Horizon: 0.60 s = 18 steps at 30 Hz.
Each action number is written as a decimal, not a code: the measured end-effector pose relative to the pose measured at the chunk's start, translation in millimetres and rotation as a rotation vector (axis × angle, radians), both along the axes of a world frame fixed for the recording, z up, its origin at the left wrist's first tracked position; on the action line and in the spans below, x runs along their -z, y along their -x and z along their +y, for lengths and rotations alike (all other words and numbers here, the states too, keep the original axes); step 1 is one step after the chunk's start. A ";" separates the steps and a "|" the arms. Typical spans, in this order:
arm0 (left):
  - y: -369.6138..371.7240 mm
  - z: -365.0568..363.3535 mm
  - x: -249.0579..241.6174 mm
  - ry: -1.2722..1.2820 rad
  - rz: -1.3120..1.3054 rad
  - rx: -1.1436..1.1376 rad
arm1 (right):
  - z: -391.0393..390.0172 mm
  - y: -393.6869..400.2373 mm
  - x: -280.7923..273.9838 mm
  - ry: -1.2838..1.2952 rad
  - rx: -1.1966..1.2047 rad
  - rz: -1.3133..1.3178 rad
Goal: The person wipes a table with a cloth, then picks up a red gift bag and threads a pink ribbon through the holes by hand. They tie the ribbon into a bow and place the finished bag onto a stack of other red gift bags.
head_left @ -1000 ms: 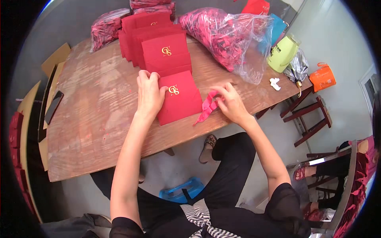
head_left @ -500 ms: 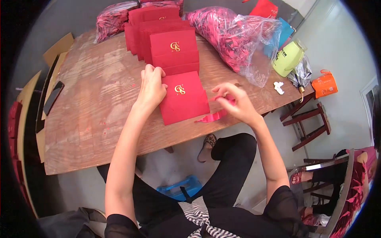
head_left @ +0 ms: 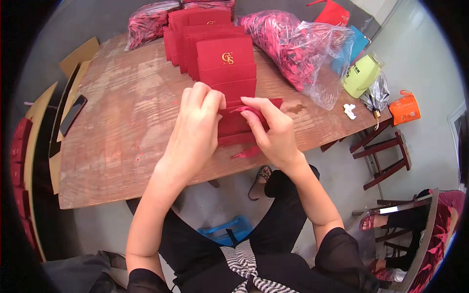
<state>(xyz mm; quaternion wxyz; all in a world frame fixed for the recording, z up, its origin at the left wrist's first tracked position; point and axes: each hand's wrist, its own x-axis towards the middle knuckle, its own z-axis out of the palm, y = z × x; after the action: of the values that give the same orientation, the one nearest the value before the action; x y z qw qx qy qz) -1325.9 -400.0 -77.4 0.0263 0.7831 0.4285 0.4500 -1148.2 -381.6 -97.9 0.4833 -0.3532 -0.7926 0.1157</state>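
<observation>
A dark red paper bag or envelope is near the table's front edge, its face partly covered by both hands. My left hand is closed at its upper left side, with the fingertips turned inward and whatever they pinch hidden. Between the thumb and forefinger of my right hand is a pink ribbon, held against the bag's upper part. More pink ribbon hangs below, by the bag's lower edge. Just behind stands a row of similar red bags with gold lettering.
A clear plastic bag of pink ribbons lies at the back right, near a yellow-green bottle and crumpled tissue. On the wooden table's left edge is a phone. Dark stools stand to the right.
My right hand has moved left with the ribbon, onto the red bag. My left hand has shifted toward it, and the bag's gold lettering is now hidden. The view has shifted slightly.
</observation>
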 end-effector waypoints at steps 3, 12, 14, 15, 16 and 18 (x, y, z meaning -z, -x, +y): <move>-1.6 -10.6 -4.3 -0.092 0.124 -0.094 | -4.1 -0.1 6.5 -0.149 -0.001 0.005; 11.2 -1.7 -3.6 -0.178 0.270 0.005 | -4.6 -6.1 9.6 -0.165 -0.064 0.052; 20.2 5.1 -2.4 -0.097 0.239 0.085 | -2.7 -4.4 10.7 -0.107 -0.054 0.079; 23.0 8.0 -2.8 -0.016 0.205 0.164 | -2.5 -2.9 10.5 -0.104 -0.056 0.081; 24.1 11.2 -4.7 -0.011 0.205 0.162 | -3.3 -1.2 9.4 -0.029 -0.057 0.147; 25.6 16.8 -10.0 0.174 0.070 0.237 | -4.4 0.1 8.6 0.080 -0.056 0.257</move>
<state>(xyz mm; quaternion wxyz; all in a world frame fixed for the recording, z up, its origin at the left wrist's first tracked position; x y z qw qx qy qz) -1351.5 -383.2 -67.4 0.1321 0.8383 0.3710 0.3771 -1148.3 -386.0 -106.5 0.5628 -0.3322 -0.7286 0.2050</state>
